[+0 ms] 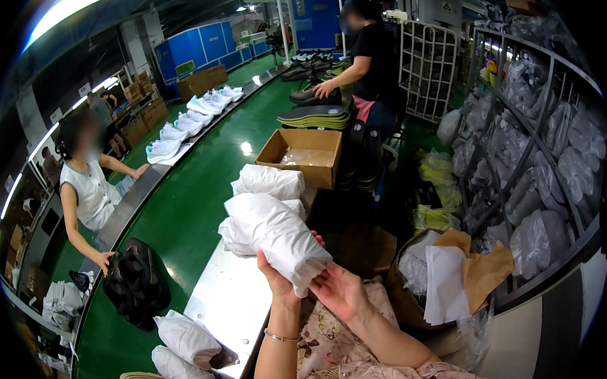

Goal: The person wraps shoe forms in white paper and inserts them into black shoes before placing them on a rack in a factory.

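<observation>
A: Where is the piece in hand?
B: White-wrapped bundle [272,232], held up by the near edge of the counter [223,297]. Left hand [281,285] clasps it from below; right hand [343,294] grips its near end. Both closed on it, close together.
A: Done?
B: Wrapping looks nearly complete, I judge; end tucked or not, cannot tell. Other wrapped bundles [270,181] lie just beyond; a wrapped pair [188,339] lies nearer, to the left.
A: Left over?
B: Probably the dark shoes [136,277] on the green belt [203,199]: unwrapped, a co-worker's hand [104,260] touching them.
</observation>
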Motion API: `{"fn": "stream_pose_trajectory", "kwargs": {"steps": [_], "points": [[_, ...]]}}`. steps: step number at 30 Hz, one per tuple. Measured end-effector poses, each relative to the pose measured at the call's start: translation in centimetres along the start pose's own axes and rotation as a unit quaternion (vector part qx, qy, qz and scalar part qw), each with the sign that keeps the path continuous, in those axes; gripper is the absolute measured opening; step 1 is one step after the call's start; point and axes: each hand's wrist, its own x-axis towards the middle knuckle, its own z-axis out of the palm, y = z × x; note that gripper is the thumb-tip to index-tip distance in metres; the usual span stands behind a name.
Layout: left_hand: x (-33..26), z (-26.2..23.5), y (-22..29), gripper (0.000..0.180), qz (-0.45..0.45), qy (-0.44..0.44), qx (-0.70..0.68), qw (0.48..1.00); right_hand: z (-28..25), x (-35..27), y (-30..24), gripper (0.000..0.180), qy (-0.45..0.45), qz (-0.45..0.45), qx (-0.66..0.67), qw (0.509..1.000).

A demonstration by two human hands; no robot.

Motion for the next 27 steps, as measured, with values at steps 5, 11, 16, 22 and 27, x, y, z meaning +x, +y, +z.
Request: {"fn": "stream_pose_trajectory", "kwargs": {"steps": [5,11,16,22,27], "points": [[-0.3,-0.5,-0.7,0.101,-0.012,0.013,-0.035,0.999,1.4,0.1,-0.1,0.036,-0.008,-0.007,-0.022,1.000],[-0.4,-0.2,-1.8,0.101,0.017,0.020,-0.004,1.000,2.1,0.2,-0.5,0.050,-0.002,-0.032,0.032,0.999],[-0.2,-0.2,-1.9,0.101,0.026,0.031,0.025,0.999,2.1,0.6,-1.3,0.042,-0.019,-0.070,-0.061,0.995],[-0.1,-1.0,-0.9,0.099,0.042,0.037,0.050,0.997,1.4,-0.4,-2.2,0.036,0.048,-0.048,-0.189,0.980],[-0.6,-1.6,-2.3,0.095,0.012,0.032,0.067,0.997,3.1,0.0,-1.5,0.036,0.081,-0.015,-0.022,0.996]]}}
